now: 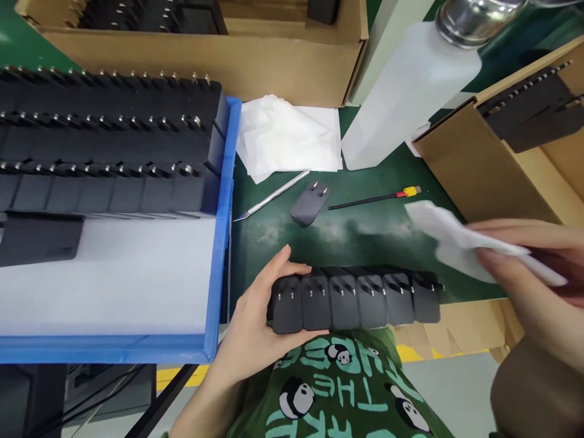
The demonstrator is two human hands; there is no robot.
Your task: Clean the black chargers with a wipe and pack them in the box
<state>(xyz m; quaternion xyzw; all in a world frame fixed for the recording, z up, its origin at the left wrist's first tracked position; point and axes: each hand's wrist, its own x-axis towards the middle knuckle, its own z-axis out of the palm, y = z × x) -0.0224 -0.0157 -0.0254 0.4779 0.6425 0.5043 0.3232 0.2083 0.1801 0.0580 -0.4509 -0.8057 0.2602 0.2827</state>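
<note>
Gripping the left end of a row of six black chargers (344,307), the left hand (255,325) sits at lower centre in the head view, its digits along the row's far and near edges. The right hand (533,274), at right, pinches a folded white cloth (460,243), apart from the row.

The chargers look hard, smooth and fairly light; the row would probably split if squeezed unevenly. The long side walls seem the best hold, clear of the pins. The cloth looks soft, limp and nearly weightless, best pinched at a folded edge.

The row's long axis runs left to right, nearly level, pins facing up towards the camera. The cloth slants from upper left to lower right.

On the green table (369,234), mid-frame, lie a knife (278,194), a single charger (310,204) and a cable (369,199). A blue-rimmed tray (223,182) of chargers fills the left.
</note>
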